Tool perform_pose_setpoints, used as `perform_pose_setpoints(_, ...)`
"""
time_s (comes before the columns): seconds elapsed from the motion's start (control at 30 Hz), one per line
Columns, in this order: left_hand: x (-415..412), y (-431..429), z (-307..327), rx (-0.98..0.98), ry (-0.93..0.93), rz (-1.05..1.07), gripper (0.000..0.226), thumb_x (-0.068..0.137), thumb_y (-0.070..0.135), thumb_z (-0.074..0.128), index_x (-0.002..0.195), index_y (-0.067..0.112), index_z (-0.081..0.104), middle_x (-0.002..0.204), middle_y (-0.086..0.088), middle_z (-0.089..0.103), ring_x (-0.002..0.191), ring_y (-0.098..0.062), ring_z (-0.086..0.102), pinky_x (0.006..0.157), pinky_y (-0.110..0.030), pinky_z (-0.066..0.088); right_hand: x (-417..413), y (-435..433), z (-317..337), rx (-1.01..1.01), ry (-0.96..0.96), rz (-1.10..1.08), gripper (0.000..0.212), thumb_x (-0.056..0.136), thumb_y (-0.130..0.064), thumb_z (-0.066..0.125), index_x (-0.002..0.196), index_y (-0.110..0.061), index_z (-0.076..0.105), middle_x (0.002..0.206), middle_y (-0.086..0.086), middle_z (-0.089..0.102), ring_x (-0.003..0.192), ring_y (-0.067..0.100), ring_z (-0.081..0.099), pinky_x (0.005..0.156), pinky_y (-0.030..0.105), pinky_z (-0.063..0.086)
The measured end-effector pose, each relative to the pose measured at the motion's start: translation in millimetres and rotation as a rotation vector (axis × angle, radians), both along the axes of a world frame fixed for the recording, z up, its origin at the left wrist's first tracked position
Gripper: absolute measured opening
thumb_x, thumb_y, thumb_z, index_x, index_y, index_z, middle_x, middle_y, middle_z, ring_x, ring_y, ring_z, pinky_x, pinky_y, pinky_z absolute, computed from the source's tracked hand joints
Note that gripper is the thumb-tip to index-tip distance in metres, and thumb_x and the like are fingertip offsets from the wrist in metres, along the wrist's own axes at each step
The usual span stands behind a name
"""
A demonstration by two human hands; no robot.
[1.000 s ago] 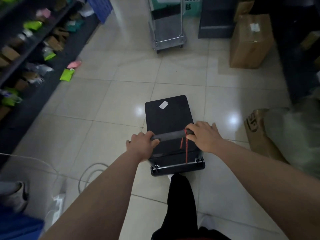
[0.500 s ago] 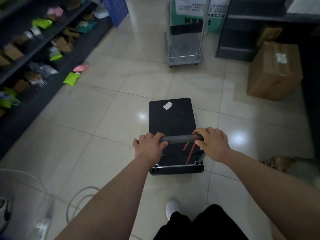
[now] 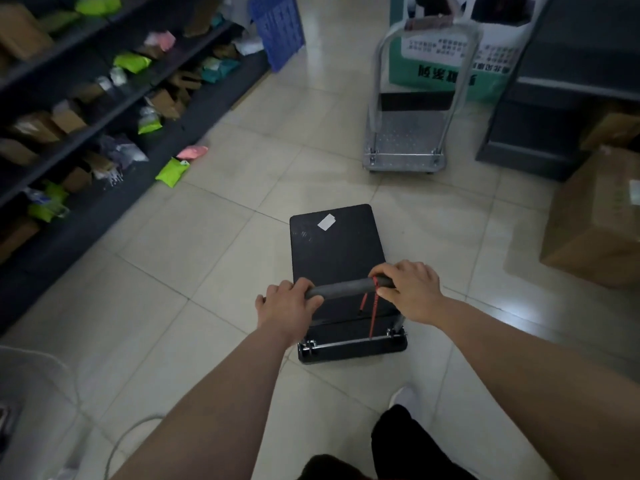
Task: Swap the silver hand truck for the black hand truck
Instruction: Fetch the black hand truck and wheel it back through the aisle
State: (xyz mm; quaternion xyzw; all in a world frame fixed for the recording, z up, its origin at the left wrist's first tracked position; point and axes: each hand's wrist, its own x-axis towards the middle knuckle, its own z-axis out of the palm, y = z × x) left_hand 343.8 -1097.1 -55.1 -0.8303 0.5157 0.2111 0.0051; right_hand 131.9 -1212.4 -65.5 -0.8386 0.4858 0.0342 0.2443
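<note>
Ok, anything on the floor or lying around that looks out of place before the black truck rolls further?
Yes. A lime-green packet and a pink packet lie on the floor tiles by the shelf's base, apparently fallen off it. A loose white cable loops across the floor near left. None of them is in the black hand truck's path ahead.
</note>
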Motion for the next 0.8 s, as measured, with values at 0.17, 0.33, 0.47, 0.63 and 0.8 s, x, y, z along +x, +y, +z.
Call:
perform_pose_setpoints(0.17,4,-71,4,0.089,0.044,0.092,0.033,0.094,0.054,0.033,0.118,0.035,0.046,0.118,-0.002,0.051,0.113,-0.029,0.042,0.096,-0.050,0.031,19,-77,3,-0.100,-0.022,0.009,0.029,0.090,-0.039,0.053,0.118,-0.043,0.053,0.116,0.002,0.058,0.113,0.029,0.047,0.101,0.042,0.033)
perform_pose_setpoints(0.33,29,-133,7,0.112,0.033,0.119,0.033,0.095,0.052,0.031,0.118,0.034,0.046,0.118,-0.005,0.050,0.112,-0.031,0.042,0.095,-0.052,0.032,46,-143,3,-0.072,-0.034,0.053,0.029,0.091,-0.041,0.052,0.120,-0.042,0.052,0.117,0.002,0.058,0.115,0.029,0.045,0.101,0.042,0.034)
perform_pose_setpoints(0.47,54,-185,5,0.122,0.017,0.126,0.033,0.096,0.053,0.029,0.117,0.034,0.044,0.117,-0.004,0.049,0.112,-0.030,0.042,0.095,-0.052,0.032,73,-198,5,-0.047,-0.022,0.075,0.030,0.092,-0.039,0.050,0.122,-0.042,0.051,0.119,0.002,0.056,0.117,0.028,0.042,0.102,0.042,0.033)
perform_pose_setpoints(0.63,100,-268,0,0.098,0.038,0.139,0.032,0.096,0.053,0.029,0.117,0.034,0.044,0.118,-0.005,0.050,0.112,-0.030,0.042,0.096,-0.053,0.032,122,-287,11,-0.004,-0.037,0.085,0.032,0.091,-0.038,0.053,0.123,-0.040,0.052,0.121,0.001,0.055,0.118,0.026,0.041,0.102,0.039,0.033)
perform_pose_setpoints(0.8,157,-345,0,0.119,0.035,0.133,0.031,0.095,0.052,0.030,0.116,0.033,0.044,0.118,-0.005,0.049,0.113,-0.030,0.042,0.098,-0.053,0.030,178,-362,12,0.020,-0.048,0.073,0.032,0.090,-0.038,0.055,0.122,-0.039,0.055,0.114,0.000,0.057,0.116,0.025,0.043,0.099,0.039,0.036)
